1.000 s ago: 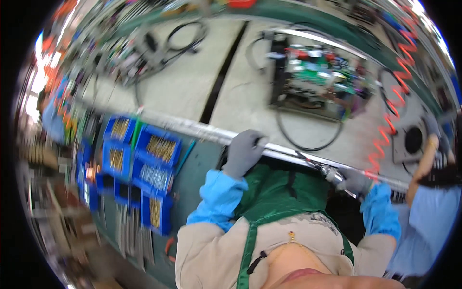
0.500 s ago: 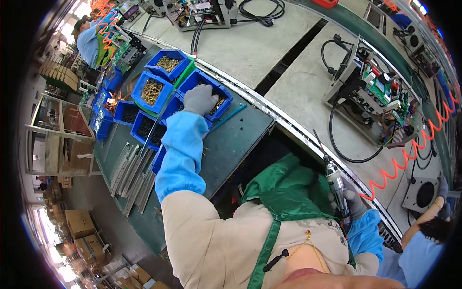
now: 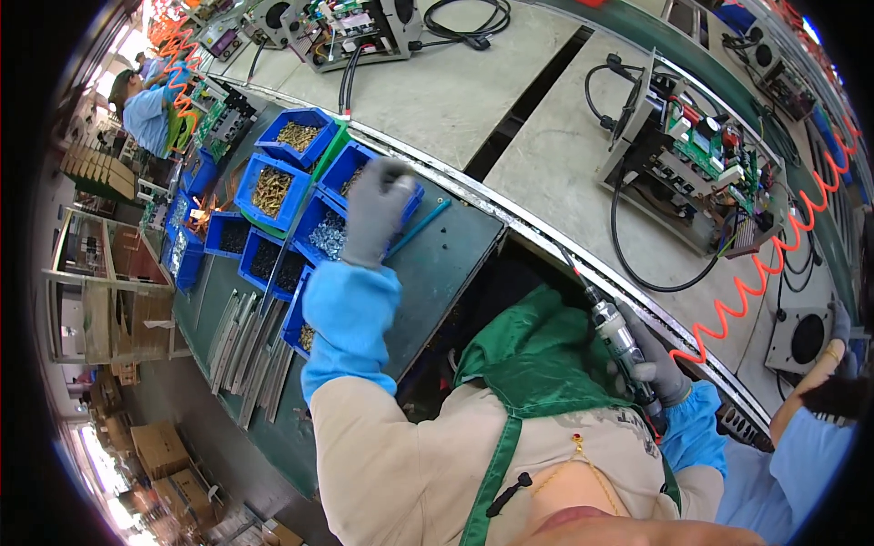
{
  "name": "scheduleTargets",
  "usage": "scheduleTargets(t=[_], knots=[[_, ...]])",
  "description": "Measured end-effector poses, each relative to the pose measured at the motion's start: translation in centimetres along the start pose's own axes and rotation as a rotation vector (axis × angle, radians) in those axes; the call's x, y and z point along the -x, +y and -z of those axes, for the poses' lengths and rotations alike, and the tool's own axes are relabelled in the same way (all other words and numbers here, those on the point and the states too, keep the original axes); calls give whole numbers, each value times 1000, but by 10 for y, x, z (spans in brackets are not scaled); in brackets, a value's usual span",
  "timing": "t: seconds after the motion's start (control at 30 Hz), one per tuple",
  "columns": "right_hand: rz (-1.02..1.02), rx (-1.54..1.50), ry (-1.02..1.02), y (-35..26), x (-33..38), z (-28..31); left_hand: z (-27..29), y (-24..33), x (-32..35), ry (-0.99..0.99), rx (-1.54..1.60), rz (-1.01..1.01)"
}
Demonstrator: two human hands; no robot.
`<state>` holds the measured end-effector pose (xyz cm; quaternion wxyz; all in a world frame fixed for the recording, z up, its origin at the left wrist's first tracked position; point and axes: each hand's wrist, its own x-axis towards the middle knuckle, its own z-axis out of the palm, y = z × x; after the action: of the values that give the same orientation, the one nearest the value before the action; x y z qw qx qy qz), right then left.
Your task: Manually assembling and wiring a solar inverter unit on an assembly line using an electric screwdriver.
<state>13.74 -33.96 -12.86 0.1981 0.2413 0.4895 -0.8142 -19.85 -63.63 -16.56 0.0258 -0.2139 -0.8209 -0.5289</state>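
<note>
Grey-gloved, the left hand (image 3: 375, 211) hovers with curled fingers over the blue parts bins (image 3: 273, 187) of screws at the left of the green desk (image 3: 446, 264); whether it pinches anything I cannot tell. About eight bins cluster there, one teal rod (image 3: 421, 226) just right of the hand and a row of metal strips (image 3: 244, 350) nearer. Right hand (image 3: 657, 364) is clamped on one electric screwdriver (image 3: 617, 332), near one open circuit-board chassis (image 3: 701, 168) and one red coiled cable (image 3: 774, 264).

Electronics assembly line: parts bins (image 3: 273, 187), conveyor (image 3: 510, 100).
</note>
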Motion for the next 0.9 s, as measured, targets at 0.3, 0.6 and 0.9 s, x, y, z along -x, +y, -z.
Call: scheduleTargets(t=[0.3, 0.6, 0.9], knots=[[164, 251, 68, -7, -21, -18, -153, 57, 45, -255, 1102, 500], [236, 98, 185, 14, -6, -6, -195, 42, 23, -660, 1286, 633], [255, 82, 221, 21, 2, 0, -211, 59, 21, -738, 1255, 700]])
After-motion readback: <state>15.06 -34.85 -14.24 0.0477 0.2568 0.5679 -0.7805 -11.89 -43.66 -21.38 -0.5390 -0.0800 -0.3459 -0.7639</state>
